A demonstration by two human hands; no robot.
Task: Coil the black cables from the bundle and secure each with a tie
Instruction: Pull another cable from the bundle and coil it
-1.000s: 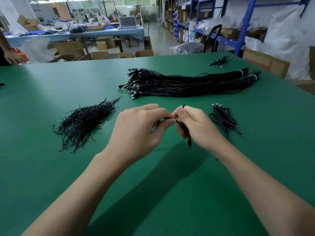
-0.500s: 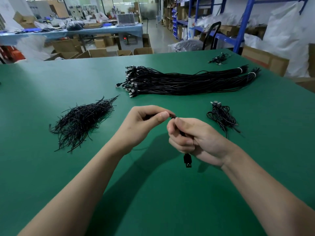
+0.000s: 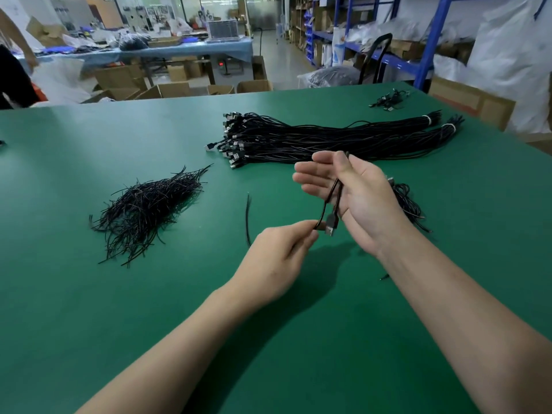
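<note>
the black cable (image 3: 330,201) vanishes under the thumb of the right hand (image 3: 361,201), so i can't tell how many loops sit behind those fingers. the fingertips of the left hand (image 3: 277,258) cover the spot they pinch. the pile of coiled cables (image 3: 410,204) is half hidden behind the right wrist. the loose tie (image 3: 247,210) dips behind the left knuckles. far beyond the left fingers, a person (image 3: 15,79) is cut off by the edge.

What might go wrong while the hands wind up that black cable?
1. The right hand pins the cable with just its thumb, fingers straight, so the loop may slip off and unwind.
2. The loose tie lies on the table, apart from both hands. If the left hand lets go to fetch it, the coil may spring open.
3. The hanging plug may swing and snag.
</note>
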